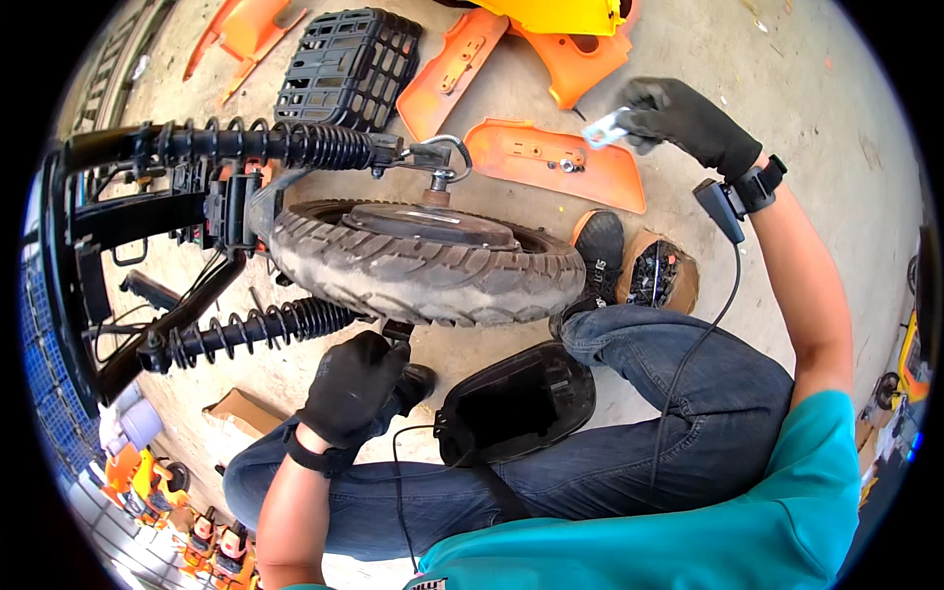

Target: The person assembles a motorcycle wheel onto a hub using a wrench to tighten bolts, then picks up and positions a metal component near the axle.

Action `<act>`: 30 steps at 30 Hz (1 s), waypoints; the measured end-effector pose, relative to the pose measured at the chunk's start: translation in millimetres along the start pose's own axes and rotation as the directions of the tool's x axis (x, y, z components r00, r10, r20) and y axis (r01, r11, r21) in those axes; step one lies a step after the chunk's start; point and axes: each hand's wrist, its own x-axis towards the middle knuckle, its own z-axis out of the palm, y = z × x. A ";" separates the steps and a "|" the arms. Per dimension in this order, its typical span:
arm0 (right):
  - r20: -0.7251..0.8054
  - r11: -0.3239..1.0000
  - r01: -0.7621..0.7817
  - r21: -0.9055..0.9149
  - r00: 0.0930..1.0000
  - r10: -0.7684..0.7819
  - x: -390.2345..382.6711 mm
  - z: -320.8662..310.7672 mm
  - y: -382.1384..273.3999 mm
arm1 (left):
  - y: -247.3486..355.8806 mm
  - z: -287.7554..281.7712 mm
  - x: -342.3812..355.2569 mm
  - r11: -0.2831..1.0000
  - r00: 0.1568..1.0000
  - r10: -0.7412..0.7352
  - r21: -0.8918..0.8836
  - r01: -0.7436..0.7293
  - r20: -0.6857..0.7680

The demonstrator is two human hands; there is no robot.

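A knobby-tyred wheel (433,265) with a hub motor lies on its side in front of me, between two black coil-spring shock absorbers. My left hand (349,388), in a black glove, is closed beside the near end of the lower shock absorber (261,332), its fingers against a small black bracket (397,331). What lies inside those fingers is hidden. Out to the right, my right hand (678,123), also gloved, pinches a small pale metal plate (605,130), somewhat blurred. Below it, several small metal fasteners (567,165) rest on a curved orange panel (551,162).
The black frame (74,256) fills the left side. A black plastic crate (349,69) and more orange panels (454,74) lie beyond the wheel. By my foot stands an open cardboard box (678,285) of small parts. A black shell-like cover (516,403) lies between my legs.
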 end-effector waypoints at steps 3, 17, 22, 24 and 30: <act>0.098 0.982 0.148 0.119 0.982 -0.160 -4.3 42.2 -70.3 | 4.6 -17.6 -23.6 0.987 0.985 0.159 0.009 -0.159 -0.068; 0.256 0.958 0.269 0.101 0.923 -0.286 -29.1 153.9 -206.7 | 62.9 -69.7 -36.9 0.544 0.960 -0.079 -0.818 -0.186 -0.270; -0.004 0.878 0.354 0.323 0.928 -0.373 -26.4 179.8 -187.5 | 67.4 -60.2 -38.4 0.485 0.948 -0.138 -0.854 -0.188 -0.287; -0.010 0.915 0.266 0.305 0.961 -0.276 -25.9 184.6 -185.4 | 69.6 -55.7 -39.1 0.407 0.898 -0.202 -0.867 -0.286 -0.391; -0.045 0.926 0.361 0.114 0.933 -0.358 -35.6 198.0 -195.7 | 68.0 -53.0 -30.1 0.703 0.786 -0.169 -0.632 -0.327 -0.595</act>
